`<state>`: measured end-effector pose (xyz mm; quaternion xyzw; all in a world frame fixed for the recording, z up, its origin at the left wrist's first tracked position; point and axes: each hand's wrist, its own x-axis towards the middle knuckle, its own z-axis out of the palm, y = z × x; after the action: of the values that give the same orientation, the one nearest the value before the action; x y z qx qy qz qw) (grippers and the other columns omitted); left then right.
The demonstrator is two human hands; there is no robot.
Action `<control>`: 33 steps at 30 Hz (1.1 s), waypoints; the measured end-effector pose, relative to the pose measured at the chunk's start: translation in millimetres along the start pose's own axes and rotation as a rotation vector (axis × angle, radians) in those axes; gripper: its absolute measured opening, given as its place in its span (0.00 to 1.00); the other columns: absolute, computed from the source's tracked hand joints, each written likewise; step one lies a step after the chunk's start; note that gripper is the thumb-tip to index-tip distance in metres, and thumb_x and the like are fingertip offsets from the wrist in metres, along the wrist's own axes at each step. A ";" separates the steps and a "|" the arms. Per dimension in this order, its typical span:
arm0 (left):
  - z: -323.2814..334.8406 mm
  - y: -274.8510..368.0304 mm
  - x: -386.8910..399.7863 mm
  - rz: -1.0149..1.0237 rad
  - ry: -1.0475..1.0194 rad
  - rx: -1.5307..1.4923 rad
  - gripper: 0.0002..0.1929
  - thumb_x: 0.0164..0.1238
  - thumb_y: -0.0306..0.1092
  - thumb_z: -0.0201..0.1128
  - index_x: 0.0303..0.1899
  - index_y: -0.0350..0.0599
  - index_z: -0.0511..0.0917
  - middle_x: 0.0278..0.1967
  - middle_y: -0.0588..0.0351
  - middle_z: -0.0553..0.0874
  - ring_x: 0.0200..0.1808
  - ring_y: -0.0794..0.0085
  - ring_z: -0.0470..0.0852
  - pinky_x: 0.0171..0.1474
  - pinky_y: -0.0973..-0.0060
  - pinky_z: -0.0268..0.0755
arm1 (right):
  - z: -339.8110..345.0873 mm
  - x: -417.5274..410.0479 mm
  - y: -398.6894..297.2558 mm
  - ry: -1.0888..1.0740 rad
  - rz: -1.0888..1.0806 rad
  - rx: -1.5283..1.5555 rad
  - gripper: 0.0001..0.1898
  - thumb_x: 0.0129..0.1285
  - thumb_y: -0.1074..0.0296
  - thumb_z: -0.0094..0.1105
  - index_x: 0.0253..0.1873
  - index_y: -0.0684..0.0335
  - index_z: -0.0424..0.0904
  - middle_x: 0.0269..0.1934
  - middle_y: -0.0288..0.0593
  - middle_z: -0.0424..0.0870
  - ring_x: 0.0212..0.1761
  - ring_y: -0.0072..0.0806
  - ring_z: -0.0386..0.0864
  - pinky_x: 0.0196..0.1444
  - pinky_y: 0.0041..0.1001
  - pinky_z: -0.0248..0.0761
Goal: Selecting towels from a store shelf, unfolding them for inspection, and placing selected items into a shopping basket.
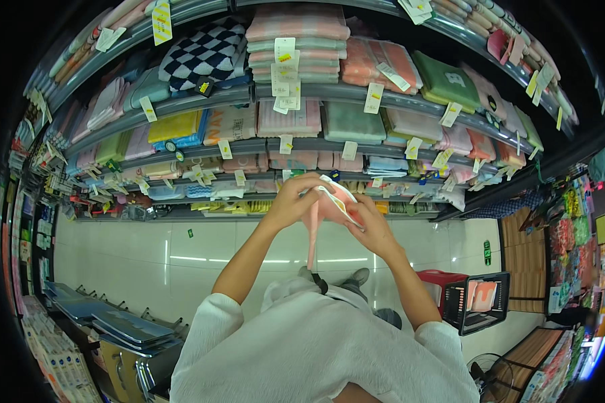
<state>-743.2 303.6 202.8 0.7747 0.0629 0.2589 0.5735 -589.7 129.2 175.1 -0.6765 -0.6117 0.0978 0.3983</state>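
Observation:
A pink cloth item with a white edge (pixel 327 206) hangs between my hands, in front of the lower shelves. My left hand (pixel 298 197) grips its upper left part, fingers bent over the white edge. On the other side my right hand (pixel 370 221) holds the edge between thumb and fingers. The edge is spread apart, and something yellow shows inside. A narrow pink strip (pixel 312 247) dangles below toward the floor. What exactly the item is, I cannot tell.
Shelves ahead carry folded towels, among them a checkered one (pixel 201 53) and a green one (pixel 446 78), with paper tags. A black basket (pixel 476 305) holding pink items stands at right by a red container (pixel 436 282). Metal racks (pixel 126 325) stand lower left, a fan (pixel 491 375) lower right.

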 end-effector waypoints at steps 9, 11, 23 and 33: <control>-9.0 -36.8 0.1 0.007 0.042 0.047 0.09 0.62 0.29 0.55 0.39 0.37 0.81 0.37 0.53 0.82 0.41 0.69 0.77 0.46 0.75 0.65 | -15.1 -15.2 29.8 -0.195 0.083 -0.270 0.14 0.59 0.59 0.60 0.46 0.60 0.78 0.45 0.49 0.76 0.46 0.47 0.75 0.48 0.41 0.67; -6.5 -51.8 -4.1 0.002 0.032 0.066 0.09 0.62 0.30 0.56 0.39 0.37 0.81 0.38 0.53 0.82 0.41 0.69 0.77 0.46 0.74 0.65 | -23.3 -15.7 38.5 -0.190 0.030 -0.365 0.12 0.58 0.61 0.60 0.42 0.60 0.80 0.44 0.48 0.77 0.46 0.46 0.75 0.48 0.41 0.67; -2.1 -62.1 -18.7 -0.094 -0.092 -0.135 0.08 0.60 0.29 0.61 0.38 0.35 0.82 0.37 0.56 0.81 0.41 0.72 0.77 0.46 0.76 0.65 | -88.1 -13.4 -14.4 -0.185 -0.168 -0.302 0.08 0.56 0.63 0.63 0.33 0.61 0.79 0.35 0.40 0.79 0.37 0.38 0.76 0.41 0.34 0.67; 25.6 -2.6 -25.0 0.049 0.197 -0.336 0.09 0.65 0.29 0.57 0.42 0.36 0.79 0.38 0.57 0.80 0.40 0.78 0.76 0.43 0.80 0.69 | -88.8 -29.1 -31.6 0.119 -0.073 -0.003 0.08 0.52 0.71 0.67 0.34 0.64 0.76 0.28 0.44 0.77 0.32 0.38 0.77 0.37 0.30 0.68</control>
<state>-752.0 272.7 186.8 0.6402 0.0558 0.3543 0.6793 -565.1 63.6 244.5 -0.6589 -0.6113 0.0417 0.4363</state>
